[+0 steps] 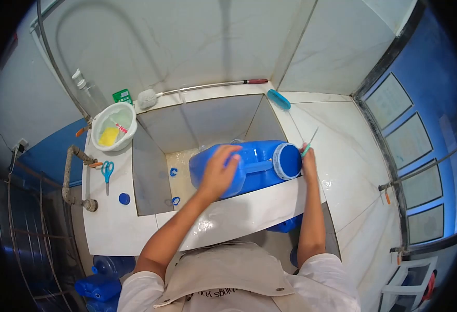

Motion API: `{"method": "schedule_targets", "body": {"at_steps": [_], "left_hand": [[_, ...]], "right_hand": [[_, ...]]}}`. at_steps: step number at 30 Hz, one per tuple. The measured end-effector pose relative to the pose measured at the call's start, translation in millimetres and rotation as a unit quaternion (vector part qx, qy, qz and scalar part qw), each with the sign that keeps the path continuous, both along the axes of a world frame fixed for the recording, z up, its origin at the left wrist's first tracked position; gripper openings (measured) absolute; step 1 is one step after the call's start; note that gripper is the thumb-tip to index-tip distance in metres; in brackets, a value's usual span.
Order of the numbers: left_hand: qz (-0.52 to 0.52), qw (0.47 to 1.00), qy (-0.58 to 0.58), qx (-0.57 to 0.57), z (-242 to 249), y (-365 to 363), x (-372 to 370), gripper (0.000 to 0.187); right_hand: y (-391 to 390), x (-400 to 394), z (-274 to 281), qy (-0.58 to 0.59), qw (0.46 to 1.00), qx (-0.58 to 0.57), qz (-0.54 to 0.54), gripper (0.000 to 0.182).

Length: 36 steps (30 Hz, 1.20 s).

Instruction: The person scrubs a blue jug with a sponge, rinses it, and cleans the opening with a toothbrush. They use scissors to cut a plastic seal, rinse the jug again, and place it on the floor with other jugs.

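A large blue plastic jug (pixel 262 151) lies on its side across the sink's front edge, its capped mouth to the right. My left hand (pixel 219 174) rests on the jug's body near its base end, fingers spread. Beside the round blue cap (pixel 290 161) with its whitish collar, my right hand (pixel 309 164) is closed on a small knife (pixel 311 140) with a teal handle, its thin blade pointing up and away. The jug's far underside is hidden.
Left on the counter are a white basin (pixel 106 143) with a yellow sponge, teal scissors (pixel 107 171) and a blue cap (pixel 124 198). Two blue rings (pixel 174 171) lie in the sink (pixel 145 171). A long-handled brush (pixel 148 99) and teal brush (pixel 279 99) lie behind.
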<state>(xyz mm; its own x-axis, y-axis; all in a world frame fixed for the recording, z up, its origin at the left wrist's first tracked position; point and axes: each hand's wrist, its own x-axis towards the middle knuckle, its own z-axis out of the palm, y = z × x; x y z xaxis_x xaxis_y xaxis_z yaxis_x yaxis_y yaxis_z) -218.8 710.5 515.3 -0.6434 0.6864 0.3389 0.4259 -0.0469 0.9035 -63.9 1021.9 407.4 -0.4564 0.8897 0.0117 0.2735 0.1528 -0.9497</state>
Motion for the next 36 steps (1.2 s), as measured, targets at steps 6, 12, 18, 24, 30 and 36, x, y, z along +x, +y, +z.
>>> {"method": "schedule_targets", "body": {"at_steps": [6,12,18,24,30,36], "left_hand": [[0.058,0.980,0.189,-0.023,-38,58,28,0.030],[0.195,0.959,0.176,-0.108,-59,-17,13,0.040],[0.288,0.929,-0.122,-0.198,-64,-79,14,0.076],[0.204,0.897,-0.267,-0.286,-64,-117,22,0.059],[0.309,0.918,0.070,-0.236,-32,-115,-5,0.036],[0.225,0.959,0.147,-0.091,-58,-83,-14,0.040]], "right_hand": [[-120,-22,50,0.138,0.984,-0.037,0.109,0.036],[-232,-82,44,0.287,0.939,0.097,0.166,0.033],[-230,-174,83,0.050,0.839,-0.087,0.535,0.039],[-278,-252,87,0.052,0.737,-0.216,0.638,0.040],[-241,-175,99,0.247,0.884,-0.050,0.395,0.035],[-281,-94,56,0.139,0.918,0.216,0.301,0.038]]}}
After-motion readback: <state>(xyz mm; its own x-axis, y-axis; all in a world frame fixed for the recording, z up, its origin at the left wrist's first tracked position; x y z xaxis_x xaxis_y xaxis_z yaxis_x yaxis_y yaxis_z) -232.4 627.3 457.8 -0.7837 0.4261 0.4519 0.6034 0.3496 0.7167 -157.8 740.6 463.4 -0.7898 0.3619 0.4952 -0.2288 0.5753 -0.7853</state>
